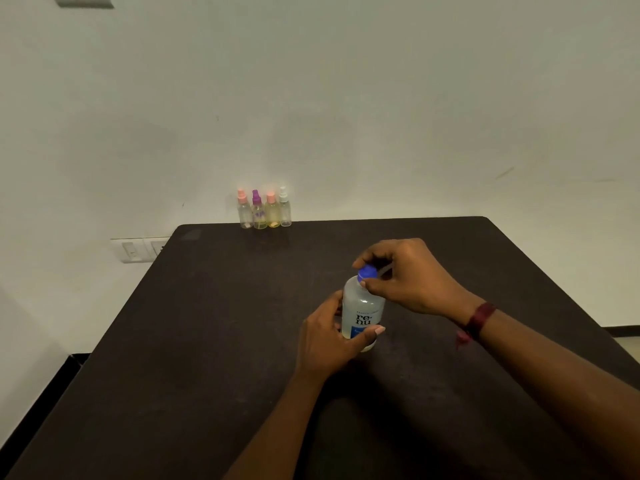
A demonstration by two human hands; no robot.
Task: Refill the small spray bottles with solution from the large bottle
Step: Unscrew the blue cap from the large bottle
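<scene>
Both forearms reached in from the near edge over the dark table (207, 341). The left hand (329, 337) was wrapped around the lower body of the large bottle (362, 306), its thumb lying across the blue part of the label. The bottle stood upright on the table, a little right of the middle, pale and translucent, with "re-nu" printed on the front. Above it, the right hand (412, 275) pinched the blue cap (367, 273) between thumb and curled fingers; the cap sat on the bottle's neck. A dark red band (479, 320) circled the right wrist.

Farther back, at the table's far edge and against the white wall (346, 98), four small spray bottles (265, 209) stood upright in a tight row, well apart from the large bottle. From left to right their tops were pink, purple, pink and clear. The two in the middle looked yellowish inside. A switch plate (138, 249) was on the wall to the left, beside the table's far corner.
</scene>
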